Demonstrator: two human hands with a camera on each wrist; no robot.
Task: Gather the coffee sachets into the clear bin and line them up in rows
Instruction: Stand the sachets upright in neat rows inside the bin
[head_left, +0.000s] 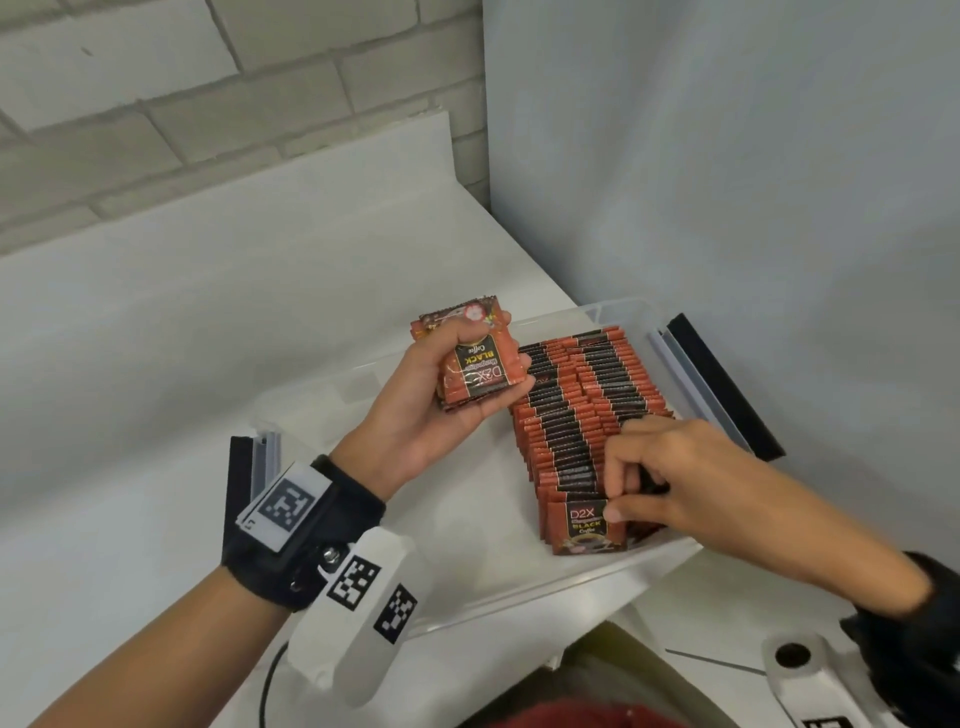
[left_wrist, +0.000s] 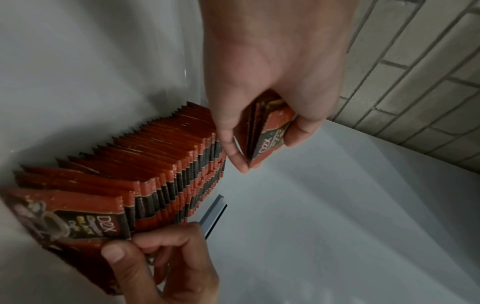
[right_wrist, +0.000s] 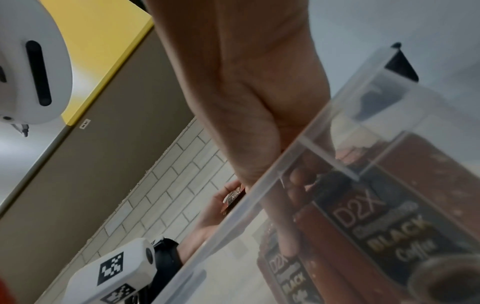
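Standing on edge in the clear bin (head_left: 670, 558), the coffee sachets (head_left: 582, 415) run in packed rows along its right side — upright so more fit and the row stays tidy. My right hand (head_left: 670, 478) pinches the front sachet (head_left: 584, 525) at the near end, I'd say to seat it and keep the row from toppling. My left hand (head_left: 441, 410) grips a small stack of spare sachets (head_left: 480, 366) above the bin's bare left half, kept ready to feed in next. Bin sits on a white counter (head_left: 182, 364) — grey brick wall (head_left: 156, 104) behind, plain white wall at right.
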